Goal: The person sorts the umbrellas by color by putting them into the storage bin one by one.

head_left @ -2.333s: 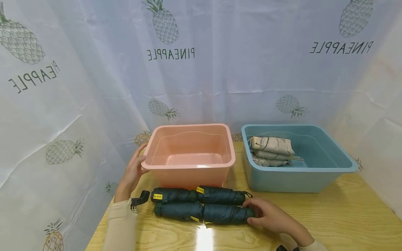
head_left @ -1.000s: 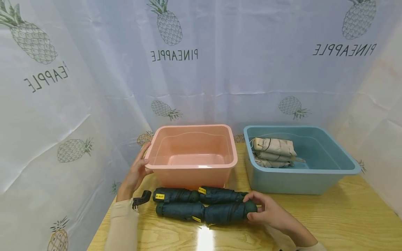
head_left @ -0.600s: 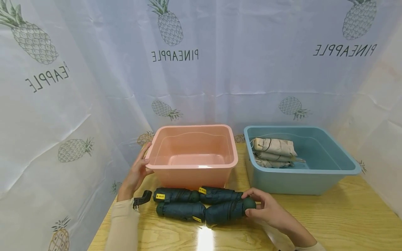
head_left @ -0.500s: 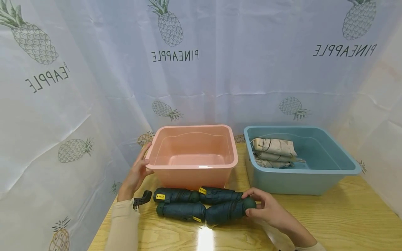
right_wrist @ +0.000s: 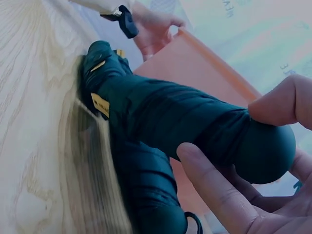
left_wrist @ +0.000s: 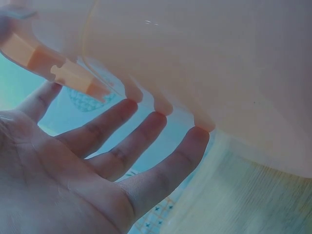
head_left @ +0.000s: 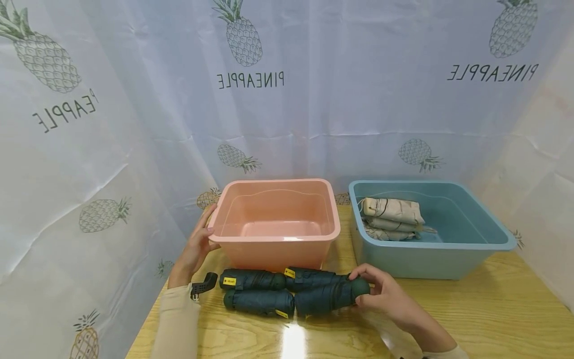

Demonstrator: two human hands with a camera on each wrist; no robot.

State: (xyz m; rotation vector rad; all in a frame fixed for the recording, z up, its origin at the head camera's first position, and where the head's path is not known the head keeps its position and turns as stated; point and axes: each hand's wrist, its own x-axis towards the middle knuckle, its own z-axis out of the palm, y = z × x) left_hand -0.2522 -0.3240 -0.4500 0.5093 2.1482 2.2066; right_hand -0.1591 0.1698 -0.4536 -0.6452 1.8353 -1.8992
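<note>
A pale, thin curtain (head_left: 341, 99) hangs in soft creases behind everything, printed with line-drawn pineapples and mirrored lettering. Before it lies the surface (head_left: 466, 309), glossy yellow wood with wavy grain and a bright streak of reflected light at the near edge. The blue tub (head_left: 412, 262) on the right is smooth plastic, rounded at the corners, with a rolled rim; the pink tub (head_left: 273, 254) beside it is of the same moulded kind, shiny inside. Of the hands, the left hand (head_left: 196, 249) has its fingers spread and extended, fingertips touching the pink tub's outer side, while the right hand (head_left: 387, 299) pinches one end of a folded umbrella between thumb and fingers. That held umbrella (head_left: 320, 299) is the front right one of four dark green-blue rolls in two rows before the pink tub; its fabric is wrapped in tight folds, and its gripped end tilts up. The other umbrellas (head_left: 262, 302) lie flat close by. Crinkled beige bundles (head_left: 394, 209) are stacked at the blue tub's left end. Smaller are the held umbrella's smooth, domed cap (head_left: 360, 286) and the little yellow tags (head_left: 229, 281) on the dark rolls.
</note>
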